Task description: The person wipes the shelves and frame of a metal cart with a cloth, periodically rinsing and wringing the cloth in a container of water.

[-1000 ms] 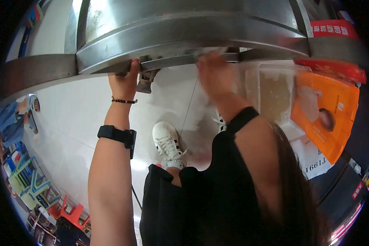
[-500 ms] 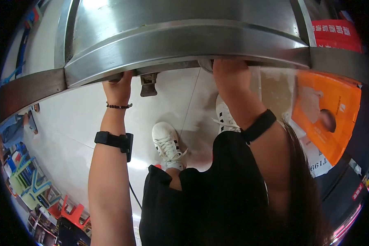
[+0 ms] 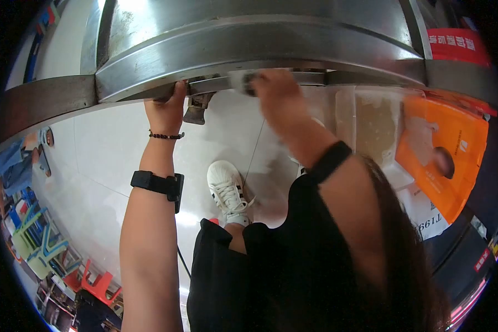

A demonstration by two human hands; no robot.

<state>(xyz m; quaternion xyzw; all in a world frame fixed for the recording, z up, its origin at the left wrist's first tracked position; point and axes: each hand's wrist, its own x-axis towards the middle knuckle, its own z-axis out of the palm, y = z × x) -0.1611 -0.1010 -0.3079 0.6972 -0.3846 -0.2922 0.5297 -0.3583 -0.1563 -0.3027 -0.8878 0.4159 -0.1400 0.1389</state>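
My left hand point(image 3: 166, 110) is closed at the lower front edge of a stainless-steel counter point(image 3: 260, 52); its thumb shows, while the other fingers are hidden beneath the metal. Just right of it, a worn metal caster or foot piece point(image 3: 196, 108) hangs below the edge. My right hand point(image 3: 279, 91) is closed on a whitish-grey thing point(image 3: 241, 82), smeared by motion, and I cannot tell its kind. It is close to the underside of the counter's front, to the right of my left hand.
A translucent plastic bin point(image 3: 373, 124) stands on the right, with an orange bag point(image 3: 448, 160) beside it. Colored plastic stools point(image 3: 39, 243) are at the lower left. Another person's legs point(image 3: 25, 169) show at the far left. My shoe point(image 3: 225, 185) is on the tiled floor.
My right hand has come out from under the counter edge and moved left, bringing the whitish-grey thing into view. The left hand stays at the edge, its thumb now showing more.
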